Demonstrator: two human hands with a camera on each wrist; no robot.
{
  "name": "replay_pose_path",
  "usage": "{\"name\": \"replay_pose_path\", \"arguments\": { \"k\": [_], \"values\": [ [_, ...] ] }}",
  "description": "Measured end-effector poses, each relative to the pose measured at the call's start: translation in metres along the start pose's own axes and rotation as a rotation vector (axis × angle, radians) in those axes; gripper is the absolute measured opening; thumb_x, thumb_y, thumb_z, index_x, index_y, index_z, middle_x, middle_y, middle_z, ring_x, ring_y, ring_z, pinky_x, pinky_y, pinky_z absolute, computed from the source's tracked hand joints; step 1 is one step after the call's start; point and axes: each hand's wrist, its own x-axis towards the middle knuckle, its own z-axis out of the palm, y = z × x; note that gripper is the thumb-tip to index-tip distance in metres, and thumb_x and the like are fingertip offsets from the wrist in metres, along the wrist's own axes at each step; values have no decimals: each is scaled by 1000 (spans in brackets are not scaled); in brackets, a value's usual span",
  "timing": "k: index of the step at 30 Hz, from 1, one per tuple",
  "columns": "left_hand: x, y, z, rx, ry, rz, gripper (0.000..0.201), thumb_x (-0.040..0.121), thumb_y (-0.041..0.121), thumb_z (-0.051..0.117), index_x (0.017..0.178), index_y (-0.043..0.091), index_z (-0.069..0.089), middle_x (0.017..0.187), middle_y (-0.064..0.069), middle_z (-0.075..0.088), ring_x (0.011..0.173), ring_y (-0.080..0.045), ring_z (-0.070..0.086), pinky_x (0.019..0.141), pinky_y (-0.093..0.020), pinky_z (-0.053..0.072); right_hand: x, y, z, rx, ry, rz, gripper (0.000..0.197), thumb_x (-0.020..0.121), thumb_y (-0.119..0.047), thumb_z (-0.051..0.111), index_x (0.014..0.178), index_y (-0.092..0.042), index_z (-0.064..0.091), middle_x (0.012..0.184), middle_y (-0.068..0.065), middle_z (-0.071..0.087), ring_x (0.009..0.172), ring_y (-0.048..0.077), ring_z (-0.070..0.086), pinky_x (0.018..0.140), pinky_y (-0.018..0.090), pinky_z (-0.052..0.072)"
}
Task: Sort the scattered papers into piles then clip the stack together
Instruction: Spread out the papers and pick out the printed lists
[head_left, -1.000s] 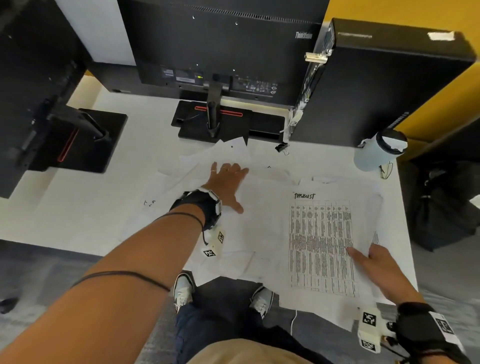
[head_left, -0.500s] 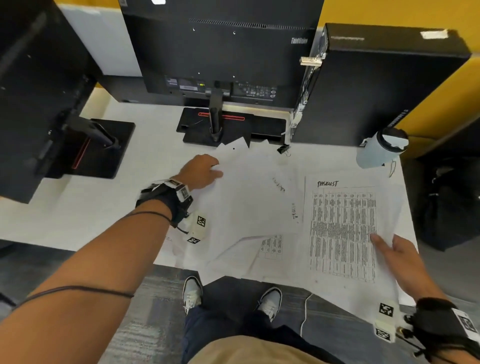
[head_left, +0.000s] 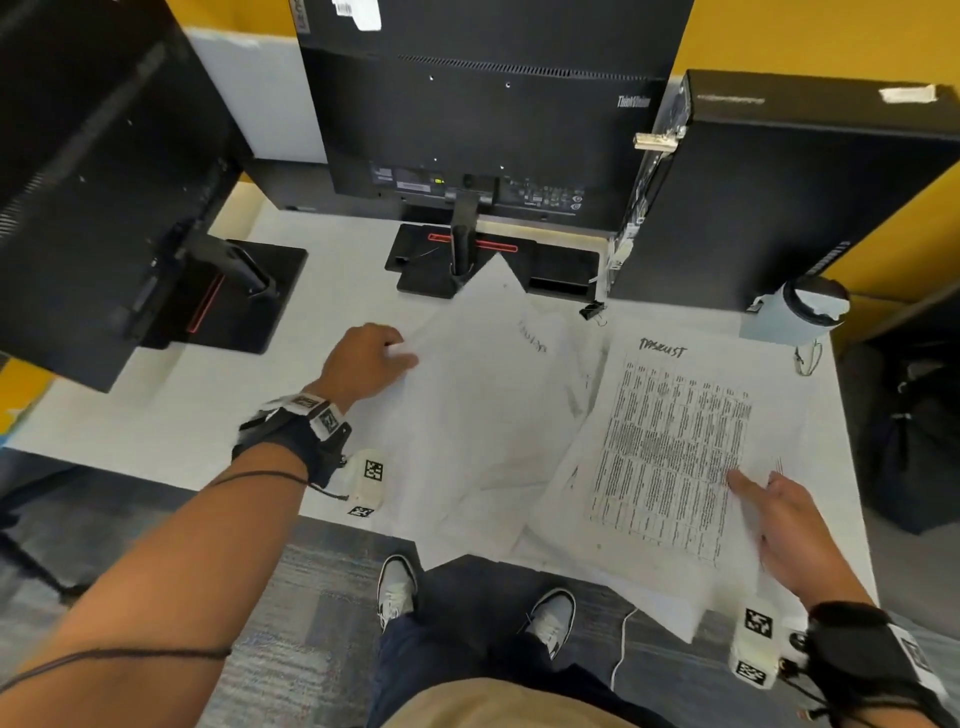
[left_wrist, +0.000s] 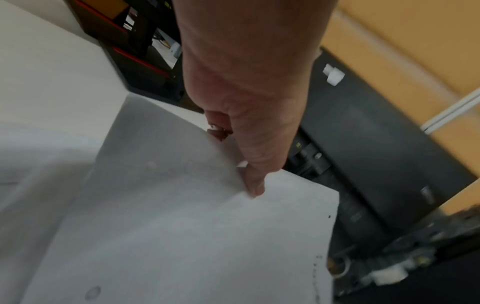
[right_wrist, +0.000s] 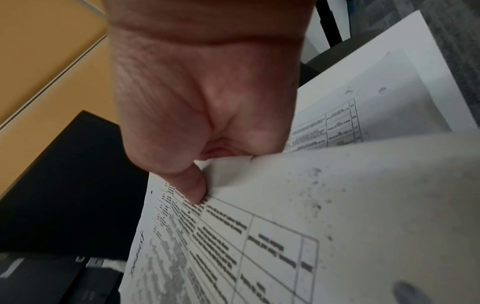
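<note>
White papers lie overlapping on the white desk (head_left: 156, 415). My left hand (head_left: 371, 358) pinches the left edge of a lifted bunch of mostly blank sheets (head_left: 483, 415); in the left wrist view its thumb (left_wrist: 255, 185) lies on top of that paper (left_wrist: 182, 236). My right hand (head_left: 779, 514) grips the right edge of the printed table sheet (head_left: 670, 452) and the pages under it; in the right wrist view the thumb (right_wrist: 193, 189) presses on the printed sheet (right_wrist: 233, 246). A black binder clip (head_left: 592, 310) lies on the desk behind the papers.
A monitor's back (head_left: 483, 114) and its stand base (head_left: 498, 260) are just behind the papers. A black computer tower (head_left: 779, 208) stands at the right, a second monitor (head_left: 93, 182) at the left. A pale bottle (head_left: 797, 312) lies at the desk's right.
My left hand went from lying flat on the sheets to curling on their left edge and lifting them. The printed sheet in my right hand shifted right and tilted.
</note>
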Motion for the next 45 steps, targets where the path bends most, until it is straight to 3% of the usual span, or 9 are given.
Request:
{"name": "replay_pose_path", "arguments": {
  "k": [4, 9, 15, 20, 27, 32, 37, 43, 45],
  "values": [
    [-22, 44, -52, -152, 169, 112, 28, 92, 44, 75, 82, 19, 72, 79, 2, 71, 73, -18, 66, 69, -33, 52, -10, -9, 46, -68, -51, 23, 58, 95, -34, 79, 146, -19, 56, 147, -4, 62, 130, 15, 59, 121, 41, 34],
    [-65, 114, -52, -113, 92, 372, 20, 92, 47, 73, 94, 27, 73, 89, 14, 71, 79, -11, 65, 72, -29, 52, -9, -7, 77, -110, 22, 37, 70, 106, -15, 63, 165, -8, 27, 163, 2, 40, 144, 25, 44, 124, 41, 29],
    [-95, 160, 56, -1, -128, 645, 24, 97, 42, 66, 107, 21, 68, 101, 5, 65, 87, -18, 62, 75, -33, 51, -16, -17, 91, -71, -17, 6, 46, 108, -13, 59, 153, -16, 49, 141, -1, 57, 117, 16, 58, 109, 35, 39],
    [-118, 180, 138, -22, -317, 704, 16, 99, 28, 64, 105, 13, 65, 101, -3, 65, 83, -22, 62, 73, -35, 52, -21, -18, 96, -19, -105, 27, 51, 105, -53, 55, 143, -20, 64, 130, 8, 76, 119, 27, 74, 109, 50, 51],
    [-124, 181, 180, -45, -724, 477, 55, 87, 65, 69, 121, 22, 63, 128, 1, 63, 113, -21, 59, 96, -40, 50, -14, -10, 92, -58, -37, -25, 35, 90, -52, 75, 84, -21, 62, 70, -13, 68, 73, 10, 64, 70, 29, 47],
    [-113, 173, 172, -108, -845, 329, 75, 85, 70, 68, 145, 28, 53, 152, 5, 52, 136, -17, 51, 113, -36, 42, -10, 0, 87, -41, -1, -19, 84, 80, -70, 79, 145, -20, 60, 138, 0, 70, 128, 23, 65, 110, 49, 49],
    [-99, 168, 168, -257, -927, 155, 72, 89, 51, 76, 150, 21, 52, 154, 2, 54, 140, -15, 51, 119, -33, 37, -8, 9, 90, -72, 105, -71, 37, 88, -17, 85, 123, -15, 72, 116, 13, 79, 96, 27, 79, 84, 43, 63],
    [-75, 147, 152, -379, -268, 17, 107, 71, 48, 92, 153, 19, 30, 147, -3, 42, 134, -19, 38, 117, -42, 37, -15, -11, 59, 3, 86, -90, 29, 88, -12, 84, 115, -17, 74, 106, 4, 81, 94, 11, 79, 81, 31, 63],
    [-68, 149, 141, -526, -348, -68, 124, 61, 55, 96, 154, 23, 20, 152, -3, 35, 140, -20, 35, 120, -44, 35, -15, -19, 46, 72, 25, -91, 35, 85, -11, 84, 118, -16, 77, 118, 10, 80, 112, 23, 77, 100, 48, 59]
  ]
}}
